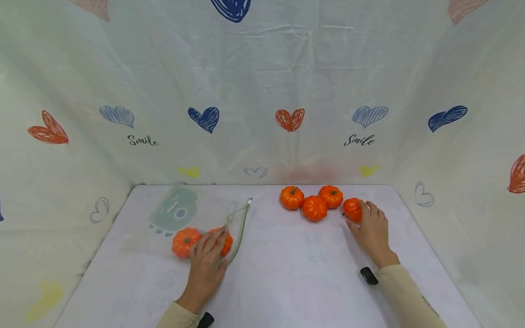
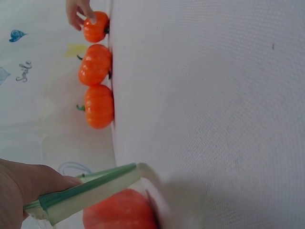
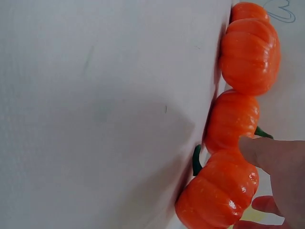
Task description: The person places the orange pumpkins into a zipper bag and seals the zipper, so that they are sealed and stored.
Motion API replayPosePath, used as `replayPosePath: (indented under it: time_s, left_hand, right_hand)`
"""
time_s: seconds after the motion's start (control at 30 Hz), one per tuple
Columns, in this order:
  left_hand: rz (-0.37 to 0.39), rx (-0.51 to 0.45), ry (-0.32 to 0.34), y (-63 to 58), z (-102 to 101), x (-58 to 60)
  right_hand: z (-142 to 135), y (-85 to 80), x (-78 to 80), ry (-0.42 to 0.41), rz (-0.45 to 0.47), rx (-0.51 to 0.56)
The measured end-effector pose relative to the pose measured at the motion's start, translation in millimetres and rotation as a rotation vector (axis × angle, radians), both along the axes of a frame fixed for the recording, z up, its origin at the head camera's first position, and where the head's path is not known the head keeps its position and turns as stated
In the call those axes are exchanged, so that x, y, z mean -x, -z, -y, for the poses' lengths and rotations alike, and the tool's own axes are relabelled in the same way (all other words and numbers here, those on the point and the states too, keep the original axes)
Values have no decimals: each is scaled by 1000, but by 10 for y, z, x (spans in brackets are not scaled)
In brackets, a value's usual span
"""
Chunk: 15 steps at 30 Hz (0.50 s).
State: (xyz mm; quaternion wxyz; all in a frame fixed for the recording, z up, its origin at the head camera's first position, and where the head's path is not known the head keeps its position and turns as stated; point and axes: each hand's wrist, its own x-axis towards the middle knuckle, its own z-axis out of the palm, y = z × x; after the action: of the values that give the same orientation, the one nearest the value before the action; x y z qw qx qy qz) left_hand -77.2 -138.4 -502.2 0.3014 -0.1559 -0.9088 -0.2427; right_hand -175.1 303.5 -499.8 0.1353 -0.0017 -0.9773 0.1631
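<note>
A clear zip bag (image 1: 135, 237) with a green print and green zip edge (image 2: 90, 188) lies on the left of the table. Inside it are two small orange pumpkins (image 1: 186, 242); my left hand (image 1: 206, 269) partly covers the second pumpkin (image 1: 228, 244). That hand grips the bag at its open edge, the thumb on the green strip. On the right, my right hand (image 1: 374, 233) holds the rightmost orange pumpkin (image 1: 352, 209), thumb and fingers about it. This pumpkin (image 3: 217, 191) lies tipped, its green stem sideways.
Three more orange pumpkins sit near the table's back edge: one on the left (image 1: 291, 198), one in front (image 1: 314, 208) and one behind (image 1: 331, 196). A white curtain (image 1: 254, 82) printed with hearts stands behind the white table (image 1: 287, 273).
</note>
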Motion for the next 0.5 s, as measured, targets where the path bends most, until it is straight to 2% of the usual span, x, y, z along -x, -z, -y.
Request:
replayPosePath:
  time_s: [0.5]
  left_hand:
    - [-1, -4, 17, 16, 26, 75]
  right_hand:
    - [-97, 95, 110, 35, 86, 32]
